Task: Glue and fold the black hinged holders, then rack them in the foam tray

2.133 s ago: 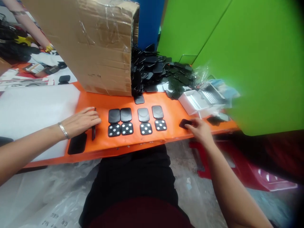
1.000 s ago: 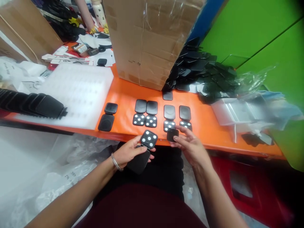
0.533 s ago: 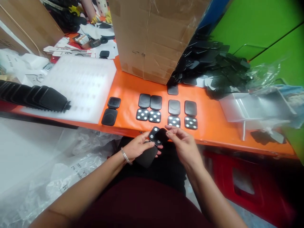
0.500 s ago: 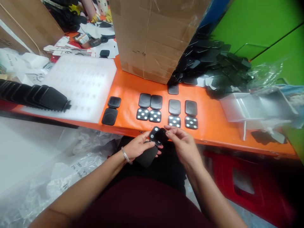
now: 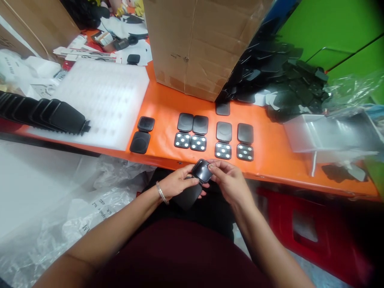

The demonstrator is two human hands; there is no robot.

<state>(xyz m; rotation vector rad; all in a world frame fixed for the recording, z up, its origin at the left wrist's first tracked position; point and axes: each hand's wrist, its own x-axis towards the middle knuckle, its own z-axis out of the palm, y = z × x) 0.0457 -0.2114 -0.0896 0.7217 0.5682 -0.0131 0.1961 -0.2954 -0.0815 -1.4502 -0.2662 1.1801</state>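
Note:
My left hand [image 5: 179,184], with a bracelet at the wrist, is closed around an unfolded black compact case [image 5: 187,196] just past the table's front edge. A glossy black square plate [image 5: 202,169] lies over the upper half of that case and hides whatever is under it. The fingertips of my right hand [image 5: 228,178] pinch the right edge of the plate and case. Beyond my hands, several unfolded compact cases [image 5: 223,132] rest on the orange table, their near halves bearing white dots. Farther left lies another unfolded case [image 5: 140,142] without dots.
A tall cardboard box [image 5: 207,48] stands at the back of the orange table [image 5: 168,100]. Black pieces [image 5: 276,72] are heaped to its right, near a translucent bin [image 5: 327,132]. At left, a row of black cases [image 5: 63,116] lies on white foam [image 5: 105,92]. A red stool [image 5: 282,216] is below.
The glossy plate, tilted in my right fingers before, now lies flat over the dotted half of the held case. The dots there are covered. The view has shifted slightly.

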